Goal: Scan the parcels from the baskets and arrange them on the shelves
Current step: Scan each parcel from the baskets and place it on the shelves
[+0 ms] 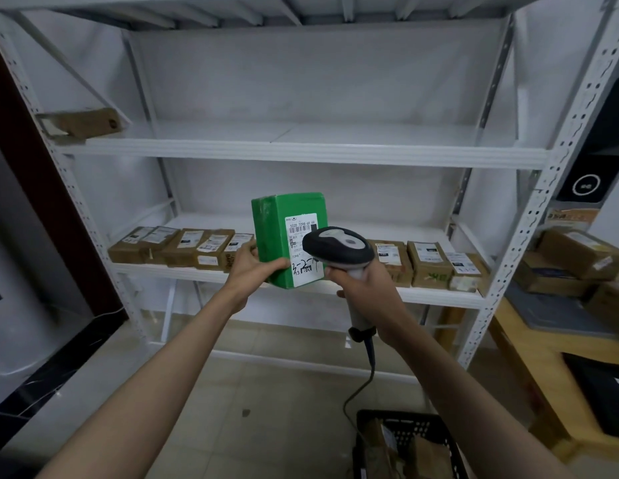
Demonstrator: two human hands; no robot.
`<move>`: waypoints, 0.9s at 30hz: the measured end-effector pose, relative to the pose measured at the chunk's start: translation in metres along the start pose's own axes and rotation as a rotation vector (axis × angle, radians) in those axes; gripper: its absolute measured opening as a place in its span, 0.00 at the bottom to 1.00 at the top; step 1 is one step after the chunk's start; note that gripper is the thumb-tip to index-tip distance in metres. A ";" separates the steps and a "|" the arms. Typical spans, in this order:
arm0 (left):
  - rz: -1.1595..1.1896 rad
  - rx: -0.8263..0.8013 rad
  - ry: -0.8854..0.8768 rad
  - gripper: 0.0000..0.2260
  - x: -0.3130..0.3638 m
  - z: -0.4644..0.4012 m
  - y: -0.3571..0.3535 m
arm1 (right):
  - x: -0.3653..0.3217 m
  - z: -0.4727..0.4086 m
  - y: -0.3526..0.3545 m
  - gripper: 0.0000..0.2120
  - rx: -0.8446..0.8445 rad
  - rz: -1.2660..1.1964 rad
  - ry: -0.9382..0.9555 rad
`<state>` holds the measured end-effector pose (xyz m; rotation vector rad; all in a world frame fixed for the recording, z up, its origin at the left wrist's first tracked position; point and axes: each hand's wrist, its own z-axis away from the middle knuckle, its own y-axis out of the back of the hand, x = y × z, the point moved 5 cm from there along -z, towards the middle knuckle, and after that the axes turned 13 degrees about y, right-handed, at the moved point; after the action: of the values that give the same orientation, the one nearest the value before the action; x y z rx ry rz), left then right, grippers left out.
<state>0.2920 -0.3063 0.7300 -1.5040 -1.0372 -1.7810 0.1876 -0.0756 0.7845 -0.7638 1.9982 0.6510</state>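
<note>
A green parcel (277, 229) with a white shipping label stands upright in front of the lower shelf (439, 294). My left hand (254, 262) grips its lower left corner, thumb across the front. My right hand (365, 288) grips the handle of a black and grey barcode scanner (339, 248), whose head points at the parcel's label from close by. Its cable hangs down toward a black basket (404, 423) on the floor, which holds brown parcels.
Brown cardboard parcels line the lower shelf, a row at left (183, 247) and another at right (429, 262). One flat brown parcel (83, 122) lies on the middle shelf's left end. More boxes (577, 257) are stacked on a wooden table at right.
</note>
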 end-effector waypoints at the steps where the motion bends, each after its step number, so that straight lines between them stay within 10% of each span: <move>1: 0.001 0.005 -0.008 0.25 0.002 0.000 0.001 | -0.001 0.000 0.000 0.14 0.003 -0.004 -0.004; 27: 0.053 0.011 -0.018 0.30 0.018 0.013 0.015 | -0.013 -0.013 -0.003 0.09 -0.045 -0.150 -0.051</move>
<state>0.3082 -0.3024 0.7517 -1.5299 -1.0045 -1.7257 0.1884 -0.0837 0.8013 -0.9058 1.8656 0.6228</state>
